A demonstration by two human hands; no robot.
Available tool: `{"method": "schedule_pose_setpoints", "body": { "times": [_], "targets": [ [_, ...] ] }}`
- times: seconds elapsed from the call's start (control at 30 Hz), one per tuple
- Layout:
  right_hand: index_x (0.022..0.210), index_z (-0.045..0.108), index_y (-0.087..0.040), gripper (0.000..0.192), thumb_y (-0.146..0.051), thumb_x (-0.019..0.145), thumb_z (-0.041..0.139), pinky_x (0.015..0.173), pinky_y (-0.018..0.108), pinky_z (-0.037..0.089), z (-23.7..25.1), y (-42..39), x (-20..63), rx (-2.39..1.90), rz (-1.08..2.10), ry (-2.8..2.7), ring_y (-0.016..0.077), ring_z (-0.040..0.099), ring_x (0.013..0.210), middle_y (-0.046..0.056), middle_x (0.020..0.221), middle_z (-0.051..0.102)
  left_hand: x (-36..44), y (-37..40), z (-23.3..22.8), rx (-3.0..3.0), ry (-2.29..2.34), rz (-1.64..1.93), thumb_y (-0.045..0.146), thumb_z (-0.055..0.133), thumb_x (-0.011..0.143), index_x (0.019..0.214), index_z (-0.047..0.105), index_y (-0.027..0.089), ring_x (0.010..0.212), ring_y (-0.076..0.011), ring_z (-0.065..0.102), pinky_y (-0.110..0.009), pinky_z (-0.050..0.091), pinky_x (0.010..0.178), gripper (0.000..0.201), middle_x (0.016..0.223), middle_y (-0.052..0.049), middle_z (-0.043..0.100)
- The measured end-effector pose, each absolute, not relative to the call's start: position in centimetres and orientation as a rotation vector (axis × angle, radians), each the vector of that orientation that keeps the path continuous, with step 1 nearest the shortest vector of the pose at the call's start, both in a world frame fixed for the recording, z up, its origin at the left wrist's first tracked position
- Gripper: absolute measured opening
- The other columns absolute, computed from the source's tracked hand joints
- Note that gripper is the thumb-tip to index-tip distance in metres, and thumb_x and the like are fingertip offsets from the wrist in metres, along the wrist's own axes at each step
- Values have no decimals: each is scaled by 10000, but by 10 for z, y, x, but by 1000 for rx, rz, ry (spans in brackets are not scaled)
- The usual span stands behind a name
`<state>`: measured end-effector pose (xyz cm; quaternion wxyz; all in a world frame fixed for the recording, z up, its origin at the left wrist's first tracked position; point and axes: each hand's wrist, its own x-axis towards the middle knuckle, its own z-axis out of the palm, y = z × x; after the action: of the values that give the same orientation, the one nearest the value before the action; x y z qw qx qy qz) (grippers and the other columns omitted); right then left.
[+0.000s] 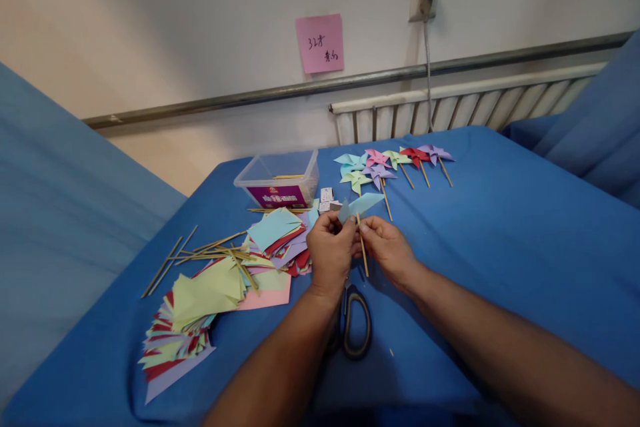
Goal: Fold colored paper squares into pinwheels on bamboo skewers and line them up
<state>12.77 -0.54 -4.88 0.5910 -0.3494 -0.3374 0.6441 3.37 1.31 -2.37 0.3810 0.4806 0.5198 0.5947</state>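
Our left hand (330, 250) and right hand (387, 248) meet above the blue tablecloth (500, 247) — both pinched narrow on a light-blue paper pinwheel (361, 205) and its wooden stick (363, 250). Scissors (355, 323) lie just below; finished pinwheels (390, 163) lie beyond.
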Motion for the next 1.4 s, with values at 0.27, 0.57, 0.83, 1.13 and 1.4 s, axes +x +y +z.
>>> {"method": "schedule_pose_setpoints", "body": {
  "times": [0.27, 0.57, 0.83, 1.13, 1.4],
  "targets": [
    [744, 537, -207, 384, -528, 691, 742, 528, 251, 465, -50, -5, 128, -812, 1488, -778, 104, 560, 481, -47, 584, 597, 34, 13, -24, 1235, 1350, 1519, 242, 729, 654, 715, 666, 170, 560, -115, 525, -214, 402, 534, 114, 614, 13, 610],
    [729, 545, -207, 376, -509, 675, 762, 550, 257, 469, -51, -5, 127, -808, 1472, -775, 106, 548, 495, -51, 583, 596, 34, 11, -22, 1232, 1377, 1465, 269, 706, 666, 756, 651, 158, 566, -109, 520, -211, 406, 529, 153, 631, 25, 602],
    [732, 558, -208, 353, -503, 685, 746, 552, 263, 465, -53, -4, 126, -833, 1445, -790, 109, 535, 495, -53, 574, 583, 34, 12, -25, 1253, 1379, 1457, 293, 708, 670, 750, 642, 160, 546, -101, 498, -206, 394, 504, 169, 618, 30, 580],
    [717, 536, -207, 365, -510, 684, 738, 536, 261, 460, -50, -4, 126, -828, 1429, -790, 115, 547, 484, -53, 554, 587, 35, 11, -26, 1297, 1380, 1496, 294, 708, 685, 759, 642, 164, 560, -108, 543, -220, 443, 552, 164, 645, 22, 615],
    [703, 543, -206, 376, -522, 674, 745, 530, 260, 469, -49, -5, 127, -844, 1405, -778, 107, 535, 473, -58, 550, 576, 36, 10, -25, 1278, 1372, 1516, 291, 723, 674, 792, 643, 162, 597, -123, 583, -231, 466, 578, 193, 681, 4, 646]
  ]
}}
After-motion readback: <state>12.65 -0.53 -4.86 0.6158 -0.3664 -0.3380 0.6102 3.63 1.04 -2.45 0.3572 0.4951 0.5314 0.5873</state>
